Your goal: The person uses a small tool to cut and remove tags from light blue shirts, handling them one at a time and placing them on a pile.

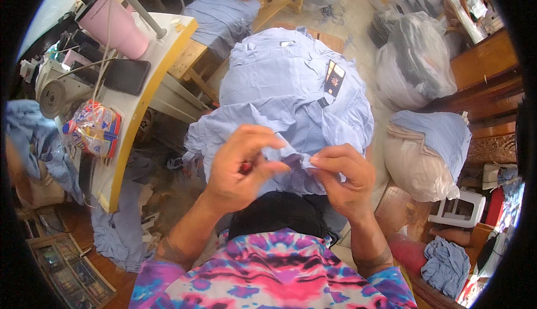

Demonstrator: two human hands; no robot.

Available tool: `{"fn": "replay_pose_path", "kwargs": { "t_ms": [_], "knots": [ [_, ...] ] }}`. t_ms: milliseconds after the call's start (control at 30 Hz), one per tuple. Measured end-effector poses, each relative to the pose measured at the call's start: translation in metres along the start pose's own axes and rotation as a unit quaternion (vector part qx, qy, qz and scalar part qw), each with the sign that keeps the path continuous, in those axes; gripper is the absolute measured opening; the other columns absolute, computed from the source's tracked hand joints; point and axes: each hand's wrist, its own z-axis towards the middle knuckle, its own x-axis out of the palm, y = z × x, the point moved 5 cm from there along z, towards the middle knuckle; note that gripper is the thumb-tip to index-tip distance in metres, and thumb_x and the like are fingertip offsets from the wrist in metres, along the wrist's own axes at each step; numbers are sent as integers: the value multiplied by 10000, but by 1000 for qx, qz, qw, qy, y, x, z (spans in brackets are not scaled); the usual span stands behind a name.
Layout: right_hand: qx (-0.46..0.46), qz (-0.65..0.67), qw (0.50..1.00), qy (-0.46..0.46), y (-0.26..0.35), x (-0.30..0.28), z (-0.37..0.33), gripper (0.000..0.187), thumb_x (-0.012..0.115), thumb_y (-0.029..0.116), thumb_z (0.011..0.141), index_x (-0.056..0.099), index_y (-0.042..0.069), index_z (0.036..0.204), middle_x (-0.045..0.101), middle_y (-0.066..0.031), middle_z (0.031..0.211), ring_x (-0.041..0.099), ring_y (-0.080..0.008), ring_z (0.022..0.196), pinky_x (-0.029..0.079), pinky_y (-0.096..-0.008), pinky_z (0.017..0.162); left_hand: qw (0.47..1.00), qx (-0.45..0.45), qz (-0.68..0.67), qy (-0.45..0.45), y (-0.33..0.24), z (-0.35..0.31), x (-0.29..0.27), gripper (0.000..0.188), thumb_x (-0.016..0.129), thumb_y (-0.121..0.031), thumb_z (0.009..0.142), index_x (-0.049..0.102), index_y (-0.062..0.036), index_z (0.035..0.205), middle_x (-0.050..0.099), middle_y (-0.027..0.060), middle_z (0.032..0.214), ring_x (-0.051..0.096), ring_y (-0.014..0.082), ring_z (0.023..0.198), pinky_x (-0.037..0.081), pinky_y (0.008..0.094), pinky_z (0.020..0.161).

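Note:
A heap of light blue cloth garments (pixel 268 74) fills the middle in front of me, its near part falling over my lap. My right hand (pixel 348 177) is closed, pinching a fold of the light blue garment (pixel 305 162) between thumb and fingers. To the left of that fold, my left hand (pixel 240 166) is curled and slightly blurred, thumb and forefinger a little apart. A small red thing (pixel 245 167) shows inside its curled fingers; its kind is mostly hidden. A black-and-orange tag (pixel 334 78) lies on the heap beyond my right hand.
A white sewing table (pixel 162 57) with a yellow edge stands at left, holding a pink tumbler (pixel 114 26), a dark phone (pixel 127 76) and a bread bag (pixel 98 130). Plastic-wrapped bundles (pixel 417 62), a cloth-topped sack (pixel 422 155) and a white stool (pixel 458 208) line the right.

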Motion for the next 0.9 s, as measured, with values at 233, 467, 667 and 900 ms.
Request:
{"fn": "replay_pose_path", "kwargs": {
  "t_ms": [233, 467, 667, 900],
  "knots": [
    [-12, -11, 999, 40, 5, -7, 8, 229, 812, -35, 805, 782, 44, 1018, 744, -94, 922, 689, -191, 783, 538, -303, 688, 984, 119, 66, 118, 4, 19, 26, 200, 813, 1, 859, 679, -27, 1005, 649, 65, 1094, 526, 67, 681, 420, 215, 587],
    [128, 57, 988, 61, -11, -12, 13, 90, 779, 32, 894, 776, 8, 981, 740, -79, 861, 668, -128, 764, 503, -255, 707, 934, -170, -303, -78, 30, 7, 43, 136, 701, -172, 1014, 636, -54, 1027, 624, 38, 1001, 505, 62, 569, 386, 218, 483],
    [151, 21, 988, 8, -33, -52, 12, 112, 740, 107, 962, 771, 0, 970, 704, -29, 824, 607, -87, 761, 471, -257, 707, 947, -117, -241, -176, 35, 34, -27, 143, 722, -134, 994, 696, -39, 1097, 620, -30, 799, 483, 17, 558, 328, 186, 462],
    [206, 151, 967, 22, -38, -27, 10, 193, 679, 164, 1031, 747, -11, 1074, 655, 30, 846, 535, -40, 763, 418, -213, 675, 978, -169, -120, 23, 26, 33, 50, 169, 786, -61, 917, 721, 1, 1061, 650, -52, 850, 458, -15, 643, 348, 176, 552]
  ]
}}
